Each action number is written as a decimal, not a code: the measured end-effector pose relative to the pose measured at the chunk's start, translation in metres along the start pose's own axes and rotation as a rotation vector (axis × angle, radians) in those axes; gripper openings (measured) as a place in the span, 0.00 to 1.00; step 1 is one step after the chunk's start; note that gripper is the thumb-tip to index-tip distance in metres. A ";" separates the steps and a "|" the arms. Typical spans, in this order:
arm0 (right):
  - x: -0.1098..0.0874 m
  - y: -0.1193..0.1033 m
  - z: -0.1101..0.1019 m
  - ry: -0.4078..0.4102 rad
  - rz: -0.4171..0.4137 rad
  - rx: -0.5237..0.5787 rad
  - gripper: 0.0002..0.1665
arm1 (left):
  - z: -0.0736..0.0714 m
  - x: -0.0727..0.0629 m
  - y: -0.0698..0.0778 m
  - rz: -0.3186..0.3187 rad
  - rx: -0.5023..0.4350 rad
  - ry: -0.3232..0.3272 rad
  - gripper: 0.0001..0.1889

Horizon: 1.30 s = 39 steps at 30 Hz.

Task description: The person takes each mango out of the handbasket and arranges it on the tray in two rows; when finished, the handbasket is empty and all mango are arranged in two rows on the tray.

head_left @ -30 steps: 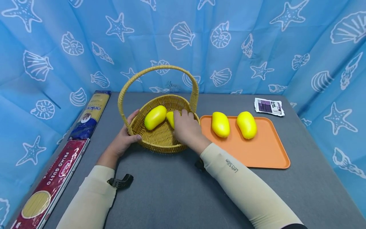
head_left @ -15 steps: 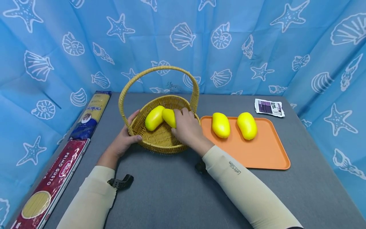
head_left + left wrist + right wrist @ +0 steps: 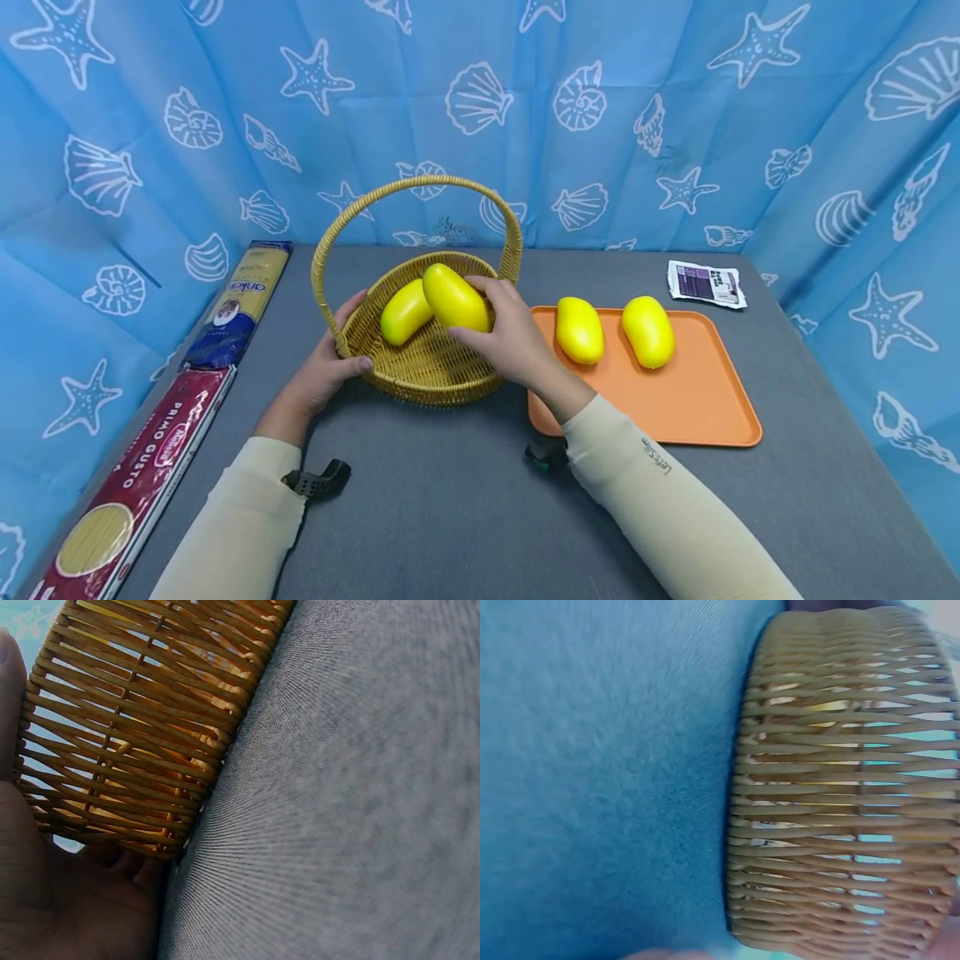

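A woven basket (image 3: 420,385) with a tall hooped handle stands on the table, its side weave filling much of both wrist views. My left hand (image 3: 324,367) grips the basket's left side, thumb at the front rim and the other fingers behind. In my right hand (image 3: 512,329) is a yellow mango (image 3: 454,298), pinched at its right end between thumb and fingers, over the basket's opening. Another mango (image 3: 405,313) lies inside the basket, partly covered by the held one in the head view.
An orange tray (image 3: 660,417) on the right carries two mangoes (image 3: 579,330). Behind it lies a small white-and-purple packet (image 3: 707,283). Along the left edge are a red spaghetti pack (image 3: 142,475) and a blue-and-gold pasta pack (image 3: 240,300). A blue curtain (image 3: 480,142) hangs behind the table.
My right hand has lifted the mango from inside the basket, up and slightly right, so more of it shows. The left hand keeps its grip on the basket.
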State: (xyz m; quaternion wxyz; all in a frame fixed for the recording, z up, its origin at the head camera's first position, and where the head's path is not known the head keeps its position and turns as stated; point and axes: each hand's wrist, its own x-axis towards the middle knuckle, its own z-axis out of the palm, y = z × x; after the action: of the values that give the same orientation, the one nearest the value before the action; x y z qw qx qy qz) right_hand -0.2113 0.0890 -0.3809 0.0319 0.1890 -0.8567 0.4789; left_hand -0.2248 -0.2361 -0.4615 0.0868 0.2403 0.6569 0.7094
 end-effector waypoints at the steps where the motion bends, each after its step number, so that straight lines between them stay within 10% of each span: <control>1: -0.003 0.000 -0.003 -0.006 0.003 0.040 0.43 | 0.000 0.000 0.000 -0.002 0.001 0.000 0.58; 17: -0.060 0.005 -0.043 -0.032 0.090 0.318 0.43 | 0.000 0.000 0.000 -0.007 0.006 0.011 0.55; 39: -0.119 0.041 -0.076 -0.129 0.353 0.298 0.42 | 0.002 0.000 0.002 -0.018 -0.007 0.020 0.55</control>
State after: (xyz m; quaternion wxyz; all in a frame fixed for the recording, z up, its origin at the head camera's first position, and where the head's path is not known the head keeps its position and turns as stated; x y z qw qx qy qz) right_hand -0.1247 0.2068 -0.4008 -0.1353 0.0689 -0.7966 0.5851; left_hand -0.2232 -0.2342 -0.4601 0.0876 0.2269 0.6575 0.7131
